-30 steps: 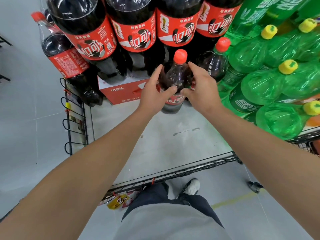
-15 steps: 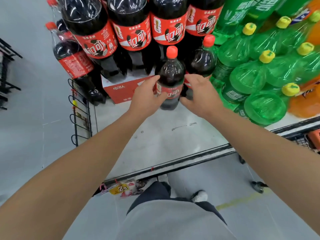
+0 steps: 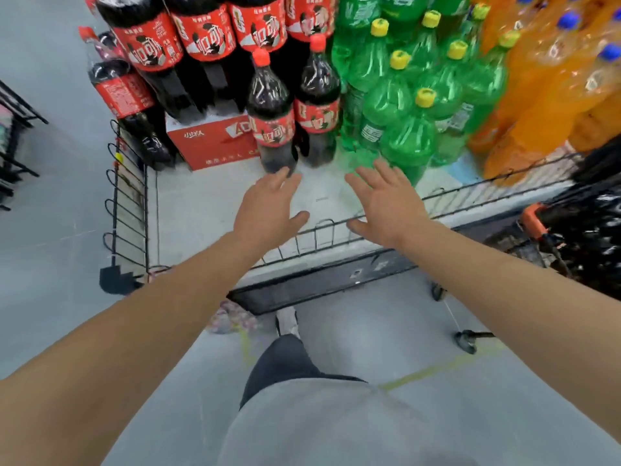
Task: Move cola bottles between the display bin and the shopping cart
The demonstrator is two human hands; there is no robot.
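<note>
A cola bottle [image 3: 272,116] with a red cap and red label stands upright on the grey floor of the display bin [image 3: 215,210], beside a second cola bottle [image 3: 317,105]. My left hand [image 3: 268,210] is open just in front of the first bottle's base, fingers spread, holding nothing. My right hand [image 3: 386,203] is open too, to the right of it, over the bin's wire front rail. More large cola bottles [image 3: 201,38] are stacked behind. The shopping cart [image 3: 578,230] with an orange handle end shows at the right edge.
Green soda bottles [image 3: 403,105] with yellow caps and orange soda bottles [image 3: 544,95] fill the bin's right side. A red carton [image 3: 215,142] lies under the stacked colas. Black wire rails [image 3: 127,203] edge the bin. My legs and a shoe show below on the grey floor.
Both hands have let go of the cola bottle and pulled back toward me, now open. The bottle stays standing in the bin. The view has shifted, revealing the cart at the right.
</note>
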